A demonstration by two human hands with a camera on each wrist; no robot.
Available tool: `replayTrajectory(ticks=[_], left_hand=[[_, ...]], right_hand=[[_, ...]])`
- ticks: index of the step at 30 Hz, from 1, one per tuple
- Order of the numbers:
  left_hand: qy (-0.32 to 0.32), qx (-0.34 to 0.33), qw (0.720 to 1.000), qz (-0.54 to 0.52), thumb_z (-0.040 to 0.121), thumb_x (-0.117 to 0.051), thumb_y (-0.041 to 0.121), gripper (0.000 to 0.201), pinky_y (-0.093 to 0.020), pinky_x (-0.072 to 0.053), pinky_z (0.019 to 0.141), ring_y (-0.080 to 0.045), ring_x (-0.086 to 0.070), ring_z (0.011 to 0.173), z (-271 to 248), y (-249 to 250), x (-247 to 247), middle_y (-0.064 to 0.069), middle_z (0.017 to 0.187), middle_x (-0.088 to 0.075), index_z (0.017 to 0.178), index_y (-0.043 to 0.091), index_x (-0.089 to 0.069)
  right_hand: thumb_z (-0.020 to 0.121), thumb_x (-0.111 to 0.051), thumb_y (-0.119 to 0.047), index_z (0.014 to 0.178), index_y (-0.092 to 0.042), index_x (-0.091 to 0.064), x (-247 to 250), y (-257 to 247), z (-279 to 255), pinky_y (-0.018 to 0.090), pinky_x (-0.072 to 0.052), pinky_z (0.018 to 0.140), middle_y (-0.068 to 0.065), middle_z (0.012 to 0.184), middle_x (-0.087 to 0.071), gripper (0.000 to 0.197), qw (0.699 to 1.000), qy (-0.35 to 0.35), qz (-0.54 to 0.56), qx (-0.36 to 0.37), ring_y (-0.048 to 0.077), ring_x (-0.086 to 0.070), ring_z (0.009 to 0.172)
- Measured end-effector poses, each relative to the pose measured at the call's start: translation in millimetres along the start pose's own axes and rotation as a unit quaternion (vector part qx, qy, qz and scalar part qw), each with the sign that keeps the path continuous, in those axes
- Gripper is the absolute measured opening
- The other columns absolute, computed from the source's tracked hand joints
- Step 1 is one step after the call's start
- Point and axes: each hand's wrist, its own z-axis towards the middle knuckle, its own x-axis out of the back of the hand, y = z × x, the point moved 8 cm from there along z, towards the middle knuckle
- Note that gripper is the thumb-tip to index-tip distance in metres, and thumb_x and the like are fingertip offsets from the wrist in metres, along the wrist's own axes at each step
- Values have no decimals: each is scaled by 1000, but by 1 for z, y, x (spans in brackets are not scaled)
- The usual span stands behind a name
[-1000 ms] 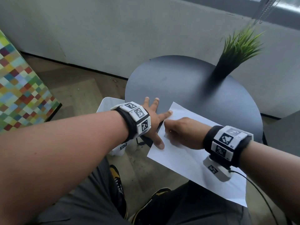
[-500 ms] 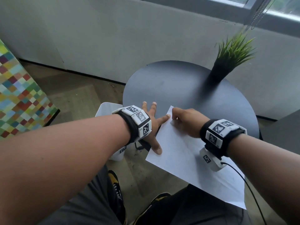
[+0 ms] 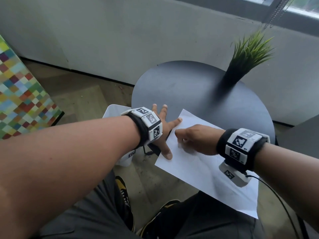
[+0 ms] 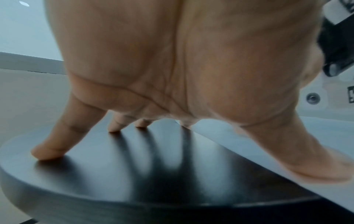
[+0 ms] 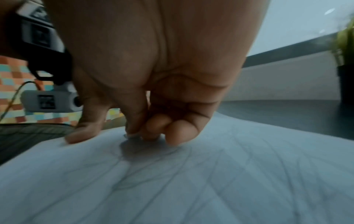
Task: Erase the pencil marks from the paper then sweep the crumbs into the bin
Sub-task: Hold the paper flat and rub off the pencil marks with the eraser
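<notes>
Round dark table (image 3: 198, 94) is seen from the head view, with a plant (image 3: 241, 66) at its far edge and a white bin (image 3: 113, 111) on the floor to its left. White paper (image 3: 207, 169) overhangs the near edge. The left hand (image 3: 162, 128) is spread flat, thumb and forefinger on the paper's left edge. The right hand (image 3: 195, 140) is bunched on the sheet.

Left wrist view: fingers (image 4: 47, 151) are splayed apart, tips pressed on the table (image 4: 114, 174); the thumb lies on the paper (image 4: 287, 151).

Right wrist view: fingertips (image 5: 178, 133) are curled together against the faintly marked paper (image 5: 191, 181); what they pinch cannot be told.
</notes>
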Motion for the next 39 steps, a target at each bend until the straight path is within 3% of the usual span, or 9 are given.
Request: replayTrajectory(ticks=[2, 6, 10, 15, 20, 25, 30, 35, 39], left_hand=[[-1, 1, 1000, 0, 42, -71, 88, 143, -74, -11, 108, -51, 23, 142, 1, 0, 0, -13, 157, 34, 143, 54, 24], [1, 2, 1000, 3, 42, -72, 87, 143, -73, -12, 108, -52, 22, 142, 0, 0, 1, -14, 157, 32, 144, 54, 23], [-7, 3, 1000, 4, 44, -72, 87, 144, -73, -10, 109, -52, 23, 142, -1, 1, 1, -15, 156, 34, 145, 52, 24], [-3, 6, 1000, 2, 44, -71, 87, 143, -73, -11, 109, -51, 22, 143, 1, 0, 0, -13, 157, 32, 143, 53, 25], [-12, 2, 1000, 6, 46, -71, 87, 143, -73, -12, 108, -52, 21, 143, -2, 2, 1, -15, 157, 32, 146, 49, 25], [-9, 3, 1000, 7, 46, -73, 85, 144, -72, -16, 108, -51, 15, 145, -2, 5, 3, -13, 159, 28, 148, 47, 21], [23, -82, 995, 52, 56, -73, 79, 136, -63, -27, 109, -29, 12, 150, -3, 22, 9, 5, 162, 22, 156, 33, 7], [20, -93, 994, 54, 53, -69, 85, 140, -64, -22, 110, -21, 16, 150, -2, 21, 3, 15, 161, 21, 155, 34, 13], [4, -82, 995, 51, 47, -67, 89, 143, -78, -12, 103, -26, 20, 149, 0, 20, 2, 19, 159, 25, 152, 39, 17]], right_hand=[[87, -51, -16, 89, -28, -48, 3, 6, -1, 30, -46, 69, -3, 83, -59, 12, 1000, -7, 10, -17, 21, -55, 80], [90, -49, -26, 89, -23, -45, 28, 34, 3, 40, -53, 70, 4, 80, -60, 5, 985, 147, 19, -91, 31, -56, 74], [89, -49, -18, 88, -29, -45, -5, -5, -1, 31, -46, 70, -2, 86, -62, 11, 1000, 12, 19, 8, 19, -55, 77], [91, -50, -27, 86, -21, -42, 26, 40, -4, 37, -52, 66, 5, 77, -60, 11, 981, 147, 39, -123, 31, -56, 72], [91, -49, -21, 87, -23, -41, -5, -10, -13, 36, -47, 70, 5, 82, -60, 9, 999, 39, 4, 2, 26, -52, 76], [90, -57, -28, 91, -20, -53, 17, 62, -12, 32, -46, 71, 0, 89, -61, 8, 961, 158, 136, -184, 24, -56, 84], [92, -55, -33, 96, -21, -52, 12, 76, -5, 30, -42, 70, 4, 97, -62, 13, 945, 176, 163, -223, 24, -57, 88], [93, -53, -32, 94, -21, -48, 12, 45, -11, 30, -40, 70, 0, 86, -60, 12, 966, 181, 107, -148, 25, -54, 81], [93, -54, -23, 96, -18, -54, -4, -4, -16, 27, -35, 68, -13, 69, -48, 6, 997, 73, 35, -6, 18, -46, 73]])
